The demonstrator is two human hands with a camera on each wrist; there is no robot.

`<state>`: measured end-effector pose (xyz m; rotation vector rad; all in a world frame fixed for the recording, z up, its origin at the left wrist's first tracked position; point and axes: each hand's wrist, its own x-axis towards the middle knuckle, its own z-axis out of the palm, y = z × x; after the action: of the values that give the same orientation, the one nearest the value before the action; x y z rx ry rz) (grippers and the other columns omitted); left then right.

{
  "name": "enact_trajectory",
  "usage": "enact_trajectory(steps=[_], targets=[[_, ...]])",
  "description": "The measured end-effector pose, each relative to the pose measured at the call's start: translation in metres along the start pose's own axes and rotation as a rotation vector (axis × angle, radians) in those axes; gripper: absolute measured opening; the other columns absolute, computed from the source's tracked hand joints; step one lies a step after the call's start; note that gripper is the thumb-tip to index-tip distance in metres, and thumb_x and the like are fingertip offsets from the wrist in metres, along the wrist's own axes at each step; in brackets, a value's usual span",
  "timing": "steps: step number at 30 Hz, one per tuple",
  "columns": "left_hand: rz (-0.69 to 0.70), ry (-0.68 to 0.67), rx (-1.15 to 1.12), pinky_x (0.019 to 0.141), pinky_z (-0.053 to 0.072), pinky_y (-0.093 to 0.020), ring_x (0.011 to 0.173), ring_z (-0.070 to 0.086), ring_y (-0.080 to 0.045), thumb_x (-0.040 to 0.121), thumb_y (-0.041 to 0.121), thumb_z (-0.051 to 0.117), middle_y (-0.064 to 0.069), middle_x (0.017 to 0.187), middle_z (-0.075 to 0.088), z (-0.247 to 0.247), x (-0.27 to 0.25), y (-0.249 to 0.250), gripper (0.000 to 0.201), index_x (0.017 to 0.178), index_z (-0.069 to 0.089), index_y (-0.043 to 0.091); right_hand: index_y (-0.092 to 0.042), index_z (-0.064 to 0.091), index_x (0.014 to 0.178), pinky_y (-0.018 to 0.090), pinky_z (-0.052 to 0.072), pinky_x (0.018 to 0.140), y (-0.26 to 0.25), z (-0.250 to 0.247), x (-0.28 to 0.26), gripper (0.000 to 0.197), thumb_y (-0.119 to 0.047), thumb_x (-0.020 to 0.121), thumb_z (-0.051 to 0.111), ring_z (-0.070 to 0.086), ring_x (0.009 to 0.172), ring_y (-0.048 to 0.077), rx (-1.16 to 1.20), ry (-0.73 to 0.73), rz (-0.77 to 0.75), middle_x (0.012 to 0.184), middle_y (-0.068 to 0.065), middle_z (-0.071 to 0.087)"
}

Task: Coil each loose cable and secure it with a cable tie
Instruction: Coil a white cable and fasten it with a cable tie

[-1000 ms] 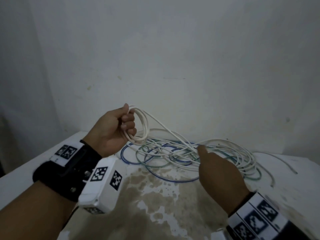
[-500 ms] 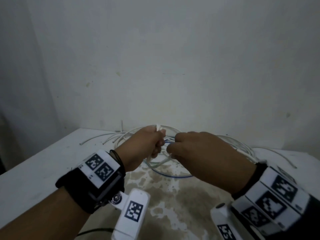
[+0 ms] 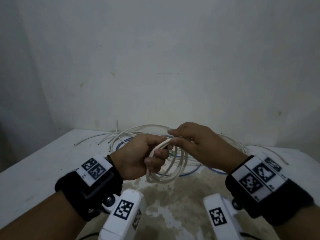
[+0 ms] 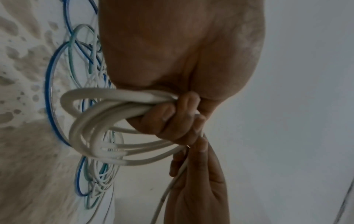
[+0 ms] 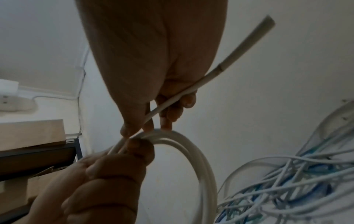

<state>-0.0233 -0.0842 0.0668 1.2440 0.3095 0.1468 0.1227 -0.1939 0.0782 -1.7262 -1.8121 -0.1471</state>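
A white cable coil (image 3: 167, 172) of several loops hangs from my left hand (image 3: 149, 158), whose fingers curl round its top above the table (image 3: 43, 168). In the left wrist view the loops (image 4: 103, 121) bunch under those curled fingers. My right hand (image 3: 188, 141) meets the left at the coil's top and pinches the cable's free tail. The right wrist view shows that tail (image 5: 193, 91) running between my thumb and fingers, its cut end sticking up. No cable tie is visible in any view.
A loose tangle of blue, green and white cables (image 3: 216, 172) lies on the table behind my hands, against the wall (image 3: 164, 66). Short white cable ends (image 3: 97, 139) trail at the back left. A cardboard box (image 5: 32, 133) sits on a dark shelf.
My left hand came down from its raised position with the coil. My right hand left the cable pile, joined the left hand, and now pinches the cable's tail at the coil's top.
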Motion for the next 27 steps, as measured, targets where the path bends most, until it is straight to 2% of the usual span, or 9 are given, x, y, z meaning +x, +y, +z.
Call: enact_trajectory(steps=[4, 8, 12, 15, 17, 19, 22, 24, 27], targets=[[-0.002, 0.011, 0.019, 0.038, 0.016, -0.02, 0.03, 0.022, -0.006, 0.092, 0.025, 0.039, 0.004, 0.049, 0.033, 0.0, 0.0, 0.002, 0.028, 0.072, 0.054, 0.012, -0.017, 0.068, 0.115, 0.017, 0.04, 0.08, -0.007, 0.004, -0.005, 0.026, -0.023, 0.096, 0.052, 0.056, 0.091, 0.007, 0.12, 0.006, 0.006, 0.098, 0.003, 0.069], [-0.007, -0.001, 0.006, 0.034, 0.023, -0.017, 0.027, 0.023, -0.006, 0.094, 0.026, 0.035, 0.002, 0.045, 0.036, 0.0, -0.002, 0.005, 0.037, 0.07, 0.056, 0.009, -0.019, 0.072, 0.091, 0.028, 0.04, 0.061, -0.01, 0.004, -0.004, 0.03, -0.034, 0.096, 0.046, 0.053, 0.061, 0.015, 0.123, -0.01, -0.024, 0.067, 0.004, 0.064], [0.074, 0.101, 0.093, 0.035, 0.022, -0.018, 0.031, 0.022, -0.006, 0.097, 0.037, 0.036, 0.004, 0.045, 0.029, 0.009, 0.0, 0.002, 0.041, 0.073, 0.053, 0.008, -0.026, 0.062, 0.072, 0.019, 0.036, 0.056, -0.007, 0.002, -0.001, 0.031, -0.036, 0.097, 0.046, 0.053, 0.06, 0.009, 0.112, -0.027, 0.077, 0.059, -0.001, 0.058], [0.192, 0.213, 0.144, 0.036, 0.018, -0.017, 0.037, 0.018, -0.006, 0.097, 0.04, 0.041, 0.005, 0.048, 0.023, 0.018, 0.003, -0.003, 0.041, 0.073, 0.053, 0.009, -0.02, 0.065, 0.074, 0.013, 0.037, 0.052, -0.004, 0.004, -0.005, 0.03, -0.033, 0.096, 0.048, 0.052, 0.05, 0.005, 0.223, 0.069, 0.112, 0.049, -0.01, 0.055], [0.232, 0.226, 0.119, 0.038, 0.013, -0.018, 0.039, 0.016, -0.006, 0.096, 0.041, 0.043, 0.005, 0.05, 0.021, 0.019, 0.004, -0.004, 0.042, 0.068, 0.055, 0.012, -0.015, 0.069, 0.083, 0.013, 0.036, 0.052, -0.001, 0.007, -0.008, 0.033, -0.032, 0.098, 0.045, 0.05, 0.05, 0.004, 0.322, 0.122, 0.157, 0.053, -0.012, 0.055], [0.25, 0.218, 0.061, 0.04, 0.011, -0.02, 0.038, 0.015, -0.006, 0.096, 0.041, 0.043, 0.005, 0.049, 0.02, 0.016, 0.005, -0.004, 0.042, 0.067, 0.055, 0.013, -0.019, 0.071, 0.093, 0.018, 0.04, 0.054, 0.001, 0.011, -0.013, 0.033, -0.031, 0.1, 0.041, 0.051, 0.055, 0.007, 0.479, 0.161, 0.217, 0.06, -0.006, 0.058], [0.278, 0.177, -0.086, 0.037, 0.013, -0.018, 0.033, 0.016, -0.004, 0.097, 0.039, 0.041, 0.008, 0.044, 0.022, 0.012, 0.005, -0.004, 0.04, 0.07, 0.052, 0.011, -0.029, 0.073, 0.092, 0.029, 0.044, 0.053, -0.002, 0.02, -0.022, 0.032, -0.028, 0.099, 0.042, 0.053, 0.056, 0.018, 0.85, 0.256, 0.265, 0.07, 0.006, 0.062], [0.296, 0.154, -0.171, 0.035, 0.014, -0.018, 0.03, 0.018, -0.004, 0.095, 0.038, 0.041, 0.008, 0.042, 0.022, 0.012, 0.006, -0.006, 0.038, 0.071, 0.051, 0.01, -0.022, 0.074, 0.091, 0.032, 0.042, 0.051, -0.004, 0.027, -0.023, 0.032, -0.026, 0.098, 0.043, 0.047, 0.05, 0.02, 1.075, 0.311, 0.286, 0.071, 0.012, 0.057], [0.311, 0.12, -0.211, 0.035, 0.018, -0.019, 0.029, 0.021, -0.005, 0.09, 0.038, 0.045, 0.006, 0.041, 0.024, 0.017, 0.007, -0.011, 0.035, 0.071, 0.053, 0.009, -0.008, 0.069, 0.09, 0.027, 0.035, 0.043, -0.009, 0.033, -0.024, 0.032, -0.024, 0.099, 0.043, 0.033, 0.044, 0.014, 1.183, 0.395, 0.314, 0.069, 0.009, 0.048]])
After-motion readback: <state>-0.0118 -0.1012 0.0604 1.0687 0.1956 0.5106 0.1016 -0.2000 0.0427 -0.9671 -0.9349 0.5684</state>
